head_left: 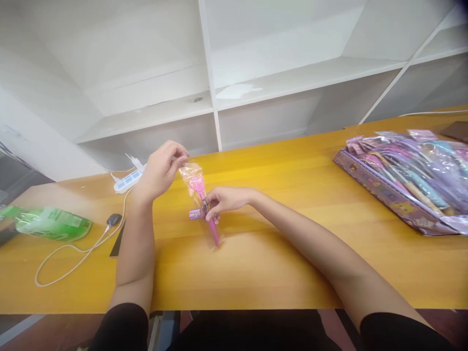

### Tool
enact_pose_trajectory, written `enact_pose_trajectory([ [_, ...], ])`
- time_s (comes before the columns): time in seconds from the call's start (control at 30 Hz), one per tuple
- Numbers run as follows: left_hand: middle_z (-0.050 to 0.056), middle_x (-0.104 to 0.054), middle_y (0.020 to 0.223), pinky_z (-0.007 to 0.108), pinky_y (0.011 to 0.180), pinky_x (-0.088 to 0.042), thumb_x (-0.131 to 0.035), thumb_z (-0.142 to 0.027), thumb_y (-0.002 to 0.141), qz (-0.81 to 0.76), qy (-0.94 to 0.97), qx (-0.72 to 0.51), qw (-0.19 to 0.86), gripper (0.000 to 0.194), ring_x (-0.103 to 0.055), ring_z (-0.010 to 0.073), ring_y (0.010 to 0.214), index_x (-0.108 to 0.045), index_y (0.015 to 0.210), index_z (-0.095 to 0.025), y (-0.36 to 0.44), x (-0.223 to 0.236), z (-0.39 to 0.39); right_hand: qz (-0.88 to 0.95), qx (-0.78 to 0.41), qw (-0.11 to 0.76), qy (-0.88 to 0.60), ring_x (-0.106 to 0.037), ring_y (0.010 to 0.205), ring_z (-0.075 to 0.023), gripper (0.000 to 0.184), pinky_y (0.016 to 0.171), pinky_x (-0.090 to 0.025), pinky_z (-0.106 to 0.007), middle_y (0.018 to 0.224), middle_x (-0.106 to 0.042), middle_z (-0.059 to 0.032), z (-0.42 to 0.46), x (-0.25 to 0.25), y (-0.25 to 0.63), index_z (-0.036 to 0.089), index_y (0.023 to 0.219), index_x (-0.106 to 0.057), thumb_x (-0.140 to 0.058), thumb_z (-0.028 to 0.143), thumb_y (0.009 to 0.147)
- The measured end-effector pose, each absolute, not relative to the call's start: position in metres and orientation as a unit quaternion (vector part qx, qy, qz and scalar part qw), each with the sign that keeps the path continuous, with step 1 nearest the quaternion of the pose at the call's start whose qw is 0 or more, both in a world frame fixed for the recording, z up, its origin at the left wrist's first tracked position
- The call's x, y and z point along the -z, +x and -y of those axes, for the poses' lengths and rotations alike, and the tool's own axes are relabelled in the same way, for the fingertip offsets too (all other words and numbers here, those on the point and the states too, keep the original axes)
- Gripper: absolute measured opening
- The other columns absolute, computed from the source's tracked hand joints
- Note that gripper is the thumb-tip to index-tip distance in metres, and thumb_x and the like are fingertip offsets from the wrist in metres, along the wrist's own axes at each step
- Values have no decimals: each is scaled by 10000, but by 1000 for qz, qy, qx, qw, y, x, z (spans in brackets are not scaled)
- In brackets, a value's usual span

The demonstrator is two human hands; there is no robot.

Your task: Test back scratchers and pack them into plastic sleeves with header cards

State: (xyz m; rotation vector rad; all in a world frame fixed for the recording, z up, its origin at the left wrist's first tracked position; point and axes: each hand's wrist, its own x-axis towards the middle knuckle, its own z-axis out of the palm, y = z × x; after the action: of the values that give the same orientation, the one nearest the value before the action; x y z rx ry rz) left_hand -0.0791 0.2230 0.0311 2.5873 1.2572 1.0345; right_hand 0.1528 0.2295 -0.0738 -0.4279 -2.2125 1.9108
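A pink pen-like stick [214, 233] with a pink shaped top lies slanted inside a clear plastic bag [190, 170]. My right hand [224, 201] is closed around its middle, thumb and fingers pinching it through or with the bag. At the bag's upper end, my left hand [165, 166] has its fingertips pinched together on the plastic. A small purple-edged printed tag [195, 214] sticks out to the left of the stick, beside my right fingers. The exact part under those fingers is hidden.
On the right, a purple printed box [383, 197] holds several bagged pens. To the left are a green-labelled bottle [54, 223] on its side, a white power strip [127, 181], a white cable [82, 264] and a black adapter [114, 219]. White shelves [146, 112] stand behind the table [263, 273].
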Motion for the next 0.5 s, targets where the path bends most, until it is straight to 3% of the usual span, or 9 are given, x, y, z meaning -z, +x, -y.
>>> enact_pose_trajectory([
  [0.13,24,-780,909,336,755,-584,-561,-379,1091,-418,828,-357,112,163,-740,190,771,-600,1013,-241,-67,-24,-219,741,-657,74,-115,-749,768,-163,748,712,-585,-256,1004,-792,-98,-231,82,152,134,1097,-750,-900,766,726],
  [0.23,16,-795,878,321,702,-611,-578,-456,1094,-399,813,-380,189,219,-763,184,699,-565,1024,-249,-59,-21,-214,706,-695,95,-95,-728,737,-158,953,636,-541,-255,1126,-765,-158,-236,95,150,143,1138,-692,-391,1011,887],
  [0.3,16,-799,859,315,677,-626,-604,-498,1080,-387,802,-394,227,257,-774,188,685,-560,1023,-252,-54,-20,-211,724,-660,137,-148,-679,669,-145,966,598,-503,-255,1049,-758,-145,-239,106,144,152,1135,-649,-112,940,983],
  [0.33,16,-799,850,313,669,-633,-617,-514,1072,-382,798,-398,242,273,-777,190,681,-559,1022,-252,-52,-19,-210,743,-621,162,-190,-648,647,-143,895,593,-483,-256,989,-749,-124,-240,112,139,157,1128,-629,-97,871,1034],
  [0.4,19,-799,839,312,658,-646,-630,-536,1063,-370,792,-405,268,297,-783,194,686,-558,1024,-251,-49,-18,-208,776,-534,208,-264,-605,665,-147,668,620,-457,-259,916,-713,-77,-238,125,126,171,1112,-605,-249,736,1106],
  [0.5,28,-803,846,307,642,-656,-632,-564,1057,-355,784,-424,283,322,-801,204,744,-556,1036,-252,-46,-17,-204,805,-463,221,-297,-586,791,-168,405,702,-431,-264,937,-666,-45,-229,142,108,187,1088,-625,-574,588,1063],
])
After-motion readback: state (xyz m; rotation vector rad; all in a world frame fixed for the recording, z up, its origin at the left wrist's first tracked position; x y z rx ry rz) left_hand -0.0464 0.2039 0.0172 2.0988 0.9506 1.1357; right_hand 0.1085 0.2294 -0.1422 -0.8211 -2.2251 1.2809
